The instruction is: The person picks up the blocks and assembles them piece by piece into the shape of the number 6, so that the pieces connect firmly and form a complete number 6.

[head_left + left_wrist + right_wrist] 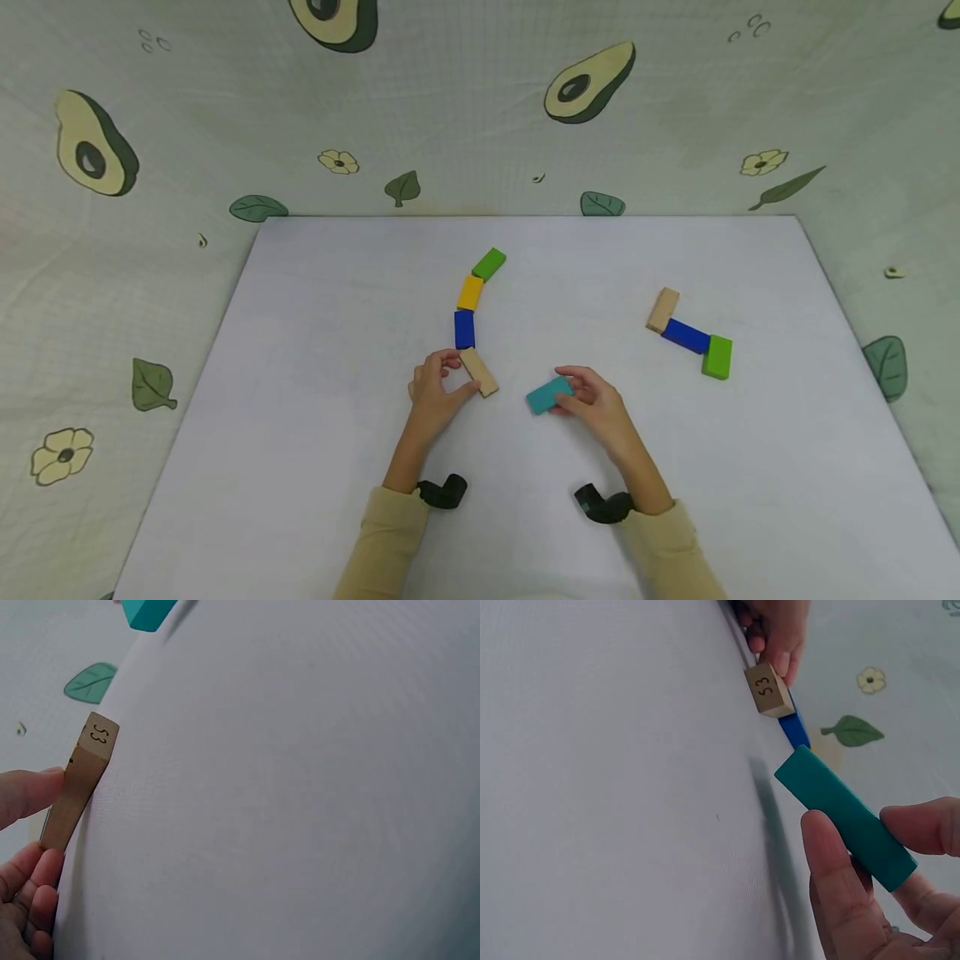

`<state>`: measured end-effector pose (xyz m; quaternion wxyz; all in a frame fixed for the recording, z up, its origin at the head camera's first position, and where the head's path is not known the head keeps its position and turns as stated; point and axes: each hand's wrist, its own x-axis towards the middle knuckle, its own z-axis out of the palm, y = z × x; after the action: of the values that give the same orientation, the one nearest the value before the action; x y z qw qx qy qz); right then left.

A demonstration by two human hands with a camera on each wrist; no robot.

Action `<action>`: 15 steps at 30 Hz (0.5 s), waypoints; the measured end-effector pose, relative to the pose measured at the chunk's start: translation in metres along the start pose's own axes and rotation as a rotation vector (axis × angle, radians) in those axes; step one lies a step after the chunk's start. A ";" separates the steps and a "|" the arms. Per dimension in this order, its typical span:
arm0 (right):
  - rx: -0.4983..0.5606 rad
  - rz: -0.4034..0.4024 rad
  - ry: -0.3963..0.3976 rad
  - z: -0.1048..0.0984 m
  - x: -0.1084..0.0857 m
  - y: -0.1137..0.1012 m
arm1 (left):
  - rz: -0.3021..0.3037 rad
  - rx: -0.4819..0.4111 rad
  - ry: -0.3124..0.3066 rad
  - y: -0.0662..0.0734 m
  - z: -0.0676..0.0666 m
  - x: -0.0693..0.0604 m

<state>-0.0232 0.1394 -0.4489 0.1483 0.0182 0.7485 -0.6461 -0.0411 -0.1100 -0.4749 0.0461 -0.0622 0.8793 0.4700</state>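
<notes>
My left hand (435, 393) is at a plain wooden block (478, 372), thumb against its near part and fingertips at its far end. In the left wrist view this block (84, 780) bears the number 53. It lies at the near end of a curved row with a blue block (464, 329), a yellow block (470, 292) and a green block (489, 264). My right hand (596, 404) pinches a teal block (549, 395) between thumb and fingers, to the right of the wooden one. The right wrist view shows the teal block (847, 817) raised, its shadow on the white surface.
On the right of the white tabletop (300, 400) lies a second group: a wooden block (663, 310), a blue block (686, 336) and a green block (717, 357), end to end. Avocado-print cloth (465, 100) stands behind the table's far edge.
</notes>
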 end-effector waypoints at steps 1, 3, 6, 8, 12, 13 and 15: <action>0.004 -0.001 -0.010 0.001 0.001 0.000 | -0.001 -0.002 0.001 0.000 0.000 0.000; 0.016 0.000 -0.021 0.004 0.002 0.000 | -0.004 -0.005 0.001 0.000 0.000 0.000; 0.037 0.003 -0.036 0.008 0.003 0.000 | -0.009 -0.009 0.001 0.001 0.000 0.000; 0.048 0.005 -0.040 0.010 0.004 0.000 | -0.011 -0.006 0.003 0.001 0.000 0.000; 0.049 0.004 -0.040 0.012 0.005 0.001 | -0.010 0.002 0.006 0.002 0.000 0.000; 0.037 0.003 -0.039 0.013 0.005 0.002 | -0.010 0.005 0.006 0.002 0.000 0.000; -0.005 -0.003 -0.032 0.013 0.006 0.003 | -0.013 0.008 0.005 0.002 0.000 0.000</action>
<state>-0.0258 0.1258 -0.4545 0.1596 0.0063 0.7475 -0.6447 -0.0412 -0.1086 -0.4732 0.0471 -0.0691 0.8808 0.4660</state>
